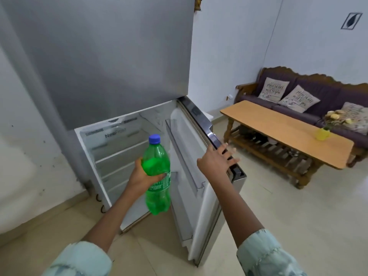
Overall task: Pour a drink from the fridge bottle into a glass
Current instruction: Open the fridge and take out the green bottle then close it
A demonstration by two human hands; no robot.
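A green plastic bottle with a blue cap stands upright in front of the open fridge compartment. My left hand is wrapped around its middle. The bottle is partly filled with green drink. My right hand rests with spread fingers on the top edge of the open lower fridge door. The shelves inside the fridge look bare. No glass is in view.
The closed grey upper fridge door fills the top left. A wooden coffee table with a yellow vase stands to the right, in front of a purple sofa with cushions. Pale tiled floor lies between.
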